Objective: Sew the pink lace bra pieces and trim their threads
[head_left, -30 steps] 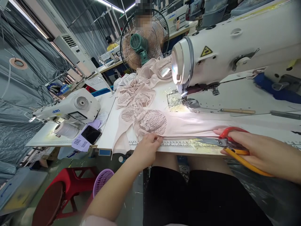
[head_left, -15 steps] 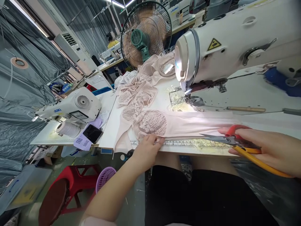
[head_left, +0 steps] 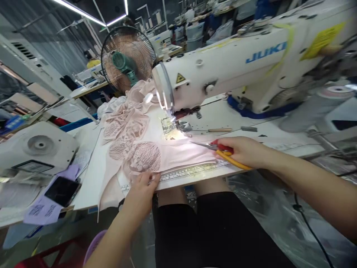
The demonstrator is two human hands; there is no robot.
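Observation:
My right hand (head_left: 245, 150) grips red-and-yellow scissors (head_left: 220, 149), whose blades point left toward the needle area of the white sewing machine (head_left: 223, 70). My left hand (head_left: 142, 186) pinches the near edge of a pale pink lace garment (head_left: 150, 154) lying across the table, just above a printed ruler strip (head_left: 189, 172) along the table's front edge. More pink lace pieces (head_left: 125, 119) are piled behind it.
A standing fan (head_left: 126, 59) is behind the fabric pile. A second sewing machine (head_left: 33, 147) sits at the left, with a black phone (head_left: 61, 190) and purple paper slips (head_left: 41, 210) beside it. A wooden-handled tool (head_left: 220, 130) lies on the machine bed. A person works far back.
The view has swung to the right, showing more of the sewing machine. My right hand has moved the scissors left and up over the pink fabric, toward the needle. My left hand keeps its hold.

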